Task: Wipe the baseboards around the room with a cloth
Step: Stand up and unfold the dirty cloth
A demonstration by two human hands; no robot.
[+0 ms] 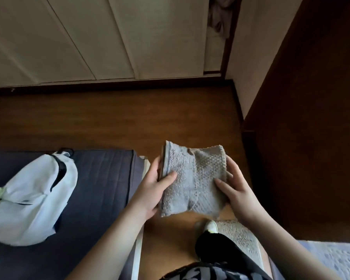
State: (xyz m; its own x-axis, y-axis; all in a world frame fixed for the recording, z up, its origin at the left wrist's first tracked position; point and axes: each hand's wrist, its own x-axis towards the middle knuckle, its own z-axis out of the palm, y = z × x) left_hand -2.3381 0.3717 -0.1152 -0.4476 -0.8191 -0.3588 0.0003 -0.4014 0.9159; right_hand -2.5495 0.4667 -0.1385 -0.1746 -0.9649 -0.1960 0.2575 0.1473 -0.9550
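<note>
A folded grey terry cloth (192,178) is held flat in front of me, above the wooden floor. My left hand (153,188) grips its left edge, thumb on top. My right hand (235,186) grips its right edge, fingers curled over the top. A dark wooden baseboard (109,85) runs along the foot of the pale panelled wall ahead. It turns the corner and continues down the right wall (237,104). The cloth is well apart from the baseboard.
A dark blue mattress (101,178) lies at the left with a white backpack (32,197) on it. A dark wooden cabinet (311,118) stands at the right. My foot (210,237) rests on a beige mat (238,237). Bare wooden floor (129,122) stretches towards the wall.
</note>
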